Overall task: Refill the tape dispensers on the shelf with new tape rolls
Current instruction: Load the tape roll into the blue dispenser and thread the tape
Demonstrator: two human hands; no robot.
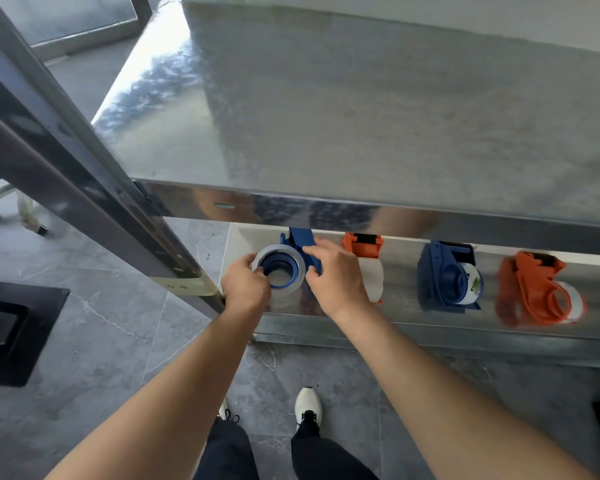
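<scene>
L hand grips roll, R hand holds blue dispenser; roll looks nearly seated; other 3 look loaded.

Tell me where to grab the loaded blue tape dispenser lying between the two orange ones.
Probably take the blue tape dispenser by its near, lower end, reaching in from the shelf's open front. Its black cutter end points back, and the tape roll bulges on its right.

Dark trousers, white trainers
</scene>
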